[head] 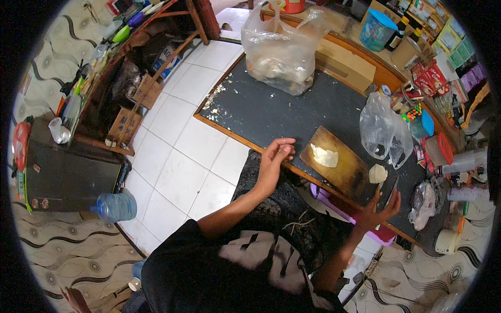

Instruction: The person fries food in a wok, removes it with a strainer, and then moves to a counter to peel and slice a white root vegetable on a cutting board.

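My left hand [275, 156] hovers at the table's near edge, fingers loosely curled, with nothing visible in it. Right of it, a worn wooden cutting board [344, 178] lies at a slant, bearing a flat, ragged pale piece [325, 155], perhaps dough or peeled food. A rounded pale lump [378, 173] sits just off the board's right side. My right hand [379, 209] is below that lump, fingers spread, one fingertip close to it. A thin blade, apparently a knife [393, 190], shows beside these fingers; whether the hand grips it cannot be told.
On the dark tabletop [266, 111] stand a large filled plastic bag [280, 58], a cardboard box [344, 64] and a crumpled clear bag [381, 125]. Another small bag [422, 205] lies at right. Jars and packets crowd the far right. A purple-rimmed tub [332, 203] is below the table.
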`<move>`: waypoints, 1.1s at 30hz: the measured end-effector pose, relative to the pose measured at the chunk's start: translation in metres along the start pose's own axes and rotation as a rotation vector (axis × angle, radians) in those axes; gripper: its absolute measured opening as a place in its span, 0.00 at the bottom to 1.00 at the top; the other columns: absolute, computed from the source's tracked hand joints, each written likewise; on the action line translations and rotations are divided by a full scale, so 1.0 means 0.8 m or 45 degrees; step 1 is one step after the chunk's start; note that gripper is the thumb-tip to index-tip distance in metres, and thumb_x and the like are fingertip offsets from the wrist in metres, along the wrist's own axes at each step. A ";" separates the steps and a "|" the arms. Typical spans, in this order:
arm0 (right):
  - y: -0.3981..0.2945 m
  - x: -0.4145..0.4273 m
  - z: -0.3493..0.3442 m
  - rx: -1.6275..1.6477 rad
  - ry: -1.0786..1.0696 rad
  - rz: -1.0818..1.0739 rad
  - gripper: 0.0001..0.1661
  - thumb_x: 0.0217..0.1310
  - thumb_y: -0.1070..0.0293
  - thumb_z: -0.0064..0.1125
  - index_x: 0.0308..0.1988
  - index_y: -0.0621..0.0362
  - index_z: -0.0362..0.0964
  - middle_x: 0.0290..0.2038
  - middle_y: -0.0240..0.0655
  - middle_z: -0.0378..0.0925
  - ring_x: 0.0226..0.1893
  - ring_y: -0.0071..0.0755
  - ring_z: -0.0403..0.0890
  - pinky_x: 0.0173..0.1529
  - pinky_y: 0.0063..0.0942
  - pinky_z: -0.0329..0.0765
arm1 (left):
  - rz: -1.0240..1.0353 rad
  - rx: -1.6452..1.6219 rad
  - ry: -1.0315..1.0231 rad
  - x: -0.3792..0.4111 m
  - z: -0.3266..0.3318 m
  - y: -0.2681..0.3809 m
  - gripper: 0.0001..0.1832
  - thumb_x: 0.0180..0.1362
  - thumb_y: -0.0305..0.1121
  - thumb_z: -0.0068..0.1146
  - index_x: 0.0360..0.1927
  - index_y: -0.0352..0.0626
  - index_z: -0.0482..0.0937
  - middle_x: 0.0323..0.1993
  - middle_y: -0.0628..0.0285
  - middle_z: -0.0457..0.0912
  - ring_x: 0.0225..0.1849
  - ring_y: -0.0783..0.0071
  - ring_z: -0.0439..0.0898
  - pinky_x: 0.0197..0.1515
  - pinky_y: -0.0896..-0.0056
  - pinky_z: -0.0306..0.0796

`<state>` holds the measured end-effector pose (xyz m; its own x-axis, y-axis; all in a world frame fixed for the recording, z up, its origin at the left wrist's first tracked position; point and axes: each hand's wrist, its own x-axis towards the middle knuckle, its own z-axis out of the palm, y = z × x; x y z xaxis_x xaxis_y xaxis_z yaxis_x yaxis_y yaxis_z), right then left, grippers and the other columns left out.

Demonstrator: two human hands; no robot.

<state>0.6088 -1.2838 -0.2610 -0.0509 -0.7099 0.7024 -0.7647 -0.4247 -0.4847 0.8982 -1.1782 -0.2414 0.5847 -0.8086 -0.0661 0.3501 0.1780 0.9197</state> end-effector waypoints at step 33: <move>0.080 -0.038 -0.011 -0.171 -0.444 0.395 0.26 0.56 0.75 0.54 0.57 0.55 0.67 0.50 0.45 0.70 0.51 0.52 0.73 0.53 0.41 0.73 | 0.940 1.455 -0.802 0.067 0.051 -0.084 0.15 0.53 0.35 0.64 0.45 0.44 0.83 0.48 0.58 0.79 0.54 0.56 0.74 0.56 0.57 0.66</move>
<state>0.5557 -1.2841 -0.3087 -0.0888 -0.9475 0.3073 -0.8247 -0.1031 -0.5562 0.8762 -1.2564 -0.2908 -0.1366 -0.8901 0.4349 -0.7942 0.3607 0.4890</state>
